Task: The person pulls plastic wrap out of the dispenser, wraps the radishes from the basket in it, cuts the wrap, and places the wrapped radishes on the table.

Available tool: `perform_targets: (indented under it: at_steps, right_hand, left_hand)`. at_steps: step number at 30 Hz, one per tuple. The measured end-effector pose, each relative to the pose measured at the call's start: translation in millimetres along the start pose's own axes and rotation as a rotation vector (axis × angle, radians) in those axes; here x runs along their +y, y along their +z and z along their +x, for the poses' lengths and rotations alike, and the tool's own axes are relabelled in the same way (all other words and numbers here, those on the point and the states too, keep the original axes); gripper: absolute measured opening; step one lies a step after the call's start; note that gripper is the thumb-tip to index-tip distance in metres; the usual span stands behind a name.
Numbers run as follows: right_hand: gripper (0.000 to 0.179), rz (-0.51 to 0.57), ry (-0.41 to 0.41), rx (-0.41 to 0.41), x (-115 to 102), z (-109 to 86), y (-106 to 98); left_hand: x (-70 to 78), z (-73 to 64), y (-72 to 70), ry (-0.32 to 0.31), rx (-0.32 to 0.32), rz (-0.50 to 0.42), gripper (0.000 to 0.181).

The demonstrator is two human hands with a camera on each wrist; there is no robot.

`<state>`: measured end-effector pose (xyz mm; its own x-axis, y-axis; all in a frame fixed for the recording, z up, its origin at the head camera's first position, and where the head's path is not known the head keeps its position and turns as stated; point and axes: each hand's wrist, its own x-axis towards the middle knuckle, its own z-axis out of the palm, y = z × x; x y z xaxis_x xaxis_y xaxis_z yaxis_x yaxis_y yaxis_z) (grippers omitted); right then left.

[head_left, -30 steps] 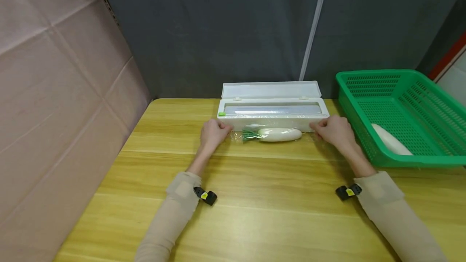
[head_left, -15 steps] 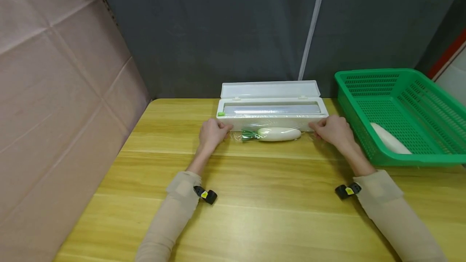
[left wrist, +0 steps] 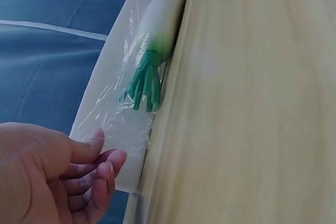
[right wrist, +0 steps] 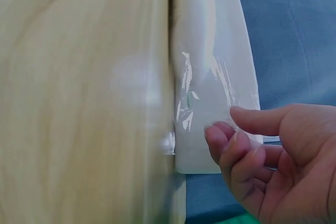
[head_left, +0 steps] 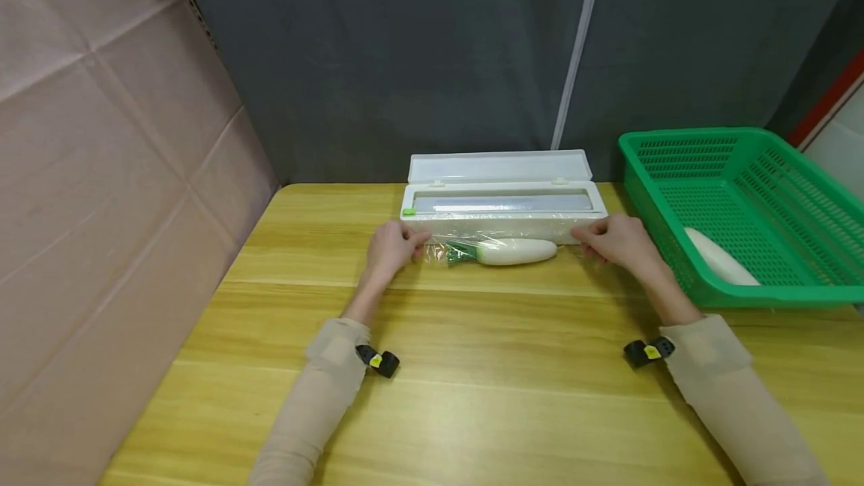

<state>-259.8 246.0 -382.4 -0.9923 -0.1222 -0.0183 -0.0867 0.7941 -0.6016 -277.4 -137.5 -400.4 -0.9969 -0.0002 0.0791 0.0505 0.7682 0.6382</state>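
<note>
A white radish with green leaf stubs lies along the front of a white cling film box. Clear cling film stretches from the box over the radish, creased and shiny around the leaf end. At the box's left front corner, my left hand pinches the film's edge between thumb and fingers. My right hand pinches the film at the right front corner, beyond the radish's tip. In the right wrist view, the film runs in bright folds toward the right thumb.
The box's lid stands open at the back, and a green slider sits at its left end. To the right is a green plastic basket with another white radish inside. A dark curtain hangs behind the wooden table.
The radish has shifted slightly toward the person, and the film around its leaves looks more bunched. Both hands stay at the box's front corners, pinching the film.
</note>
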Motion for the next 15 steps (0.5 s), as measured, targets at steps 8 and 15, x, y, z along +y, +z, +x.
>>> perform_targets:
  at_steps: [8,15]
  right_hand:
    - [0.053,0.041,0.030,-0.029,-1,-2.1,-6]
    - [0.055,0.048,0.041,-0.041,-3,-2.7,-11]
  left_hand:
    - [-0.1,-0.6,-5.6,-0.005,-0.045,-0.057,0.042]
    - [0.0,-2.3,-13.0,-0.019,-0.076,-0.119,0.038]
